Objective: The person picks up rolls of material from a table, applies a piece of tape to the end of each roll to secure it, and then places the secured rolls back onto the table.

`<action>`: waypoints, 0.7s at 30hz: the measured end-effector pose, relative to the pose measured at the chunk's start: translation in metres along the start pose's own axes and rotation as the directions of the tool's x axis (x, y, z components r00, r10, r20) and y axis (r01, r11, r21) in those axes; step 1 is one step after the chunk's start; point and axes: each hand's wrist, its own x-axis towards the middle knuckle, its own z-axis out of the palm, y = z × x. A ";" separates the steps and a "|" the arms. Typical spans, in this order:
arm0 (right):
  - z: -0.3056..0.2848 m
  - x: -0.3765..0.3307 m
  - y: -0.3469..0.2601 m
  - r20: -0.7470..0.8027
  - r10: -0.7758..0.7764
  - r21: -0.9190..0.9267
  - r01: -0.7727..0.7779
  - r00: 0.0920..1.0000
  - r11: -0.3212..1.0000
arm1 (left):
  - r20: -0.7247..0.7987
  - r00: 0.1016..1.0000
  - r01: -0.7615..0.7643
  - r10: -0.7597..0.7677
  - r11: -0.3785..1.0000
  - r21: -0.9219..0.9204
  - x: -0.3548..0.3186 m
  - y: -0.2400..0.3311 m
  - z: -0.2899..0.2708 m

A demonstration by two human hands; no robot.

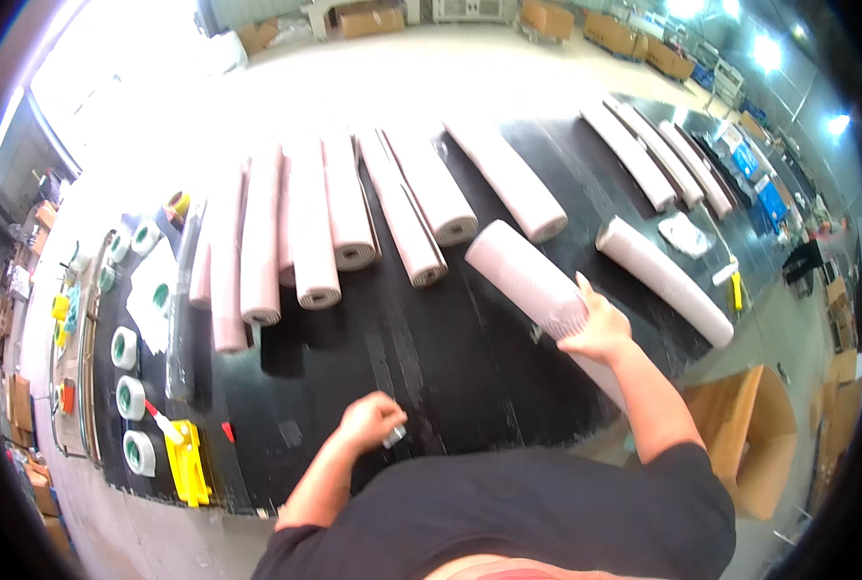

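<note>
My right hand grips a pale pink rolled mat near its lower part, with the fingers curled over its side. The roll slants across the right half of the black table, and its near end passes under my forearm. Closer to my body, my left hand is closed in a pinch. A small, shiny, pale piece shows at its fingertips; its kind cannot be made out. Several more pink rolled mats lie side by side beyond my hands. Another rolled mat rests to the right of the held one.
Along the table's left edge stand several tape rolls and a yellow tape dispenser. A small red piece lies nearby. An open cardboard box stands at my right. Clear plastic and more rolls occupy the far right.
</note>
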 end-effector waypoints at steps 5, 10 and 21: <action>-0.050 0.081 -0.015 -0.226 -0.065 0.219 0.116 0.972 0.969 | -0.017 0.992 0.128 -0.127 0.991 0.031 -0.001 0.020 -0.002; -0.102 0.228 -0.123 -0.284 0.019 0.089 0.007 0.959 0.996 | -0.115 0.910 -0.354 0.399 0.891 0.284 0.016 -0.059 0.041; 0.007 0.159 0.017 -0.290 -0.059 -0.106 0.029 0.955 0.994 | -0.308 0.913 -0.004 0.268 0.761 0.649 0.007 -0.027 0.003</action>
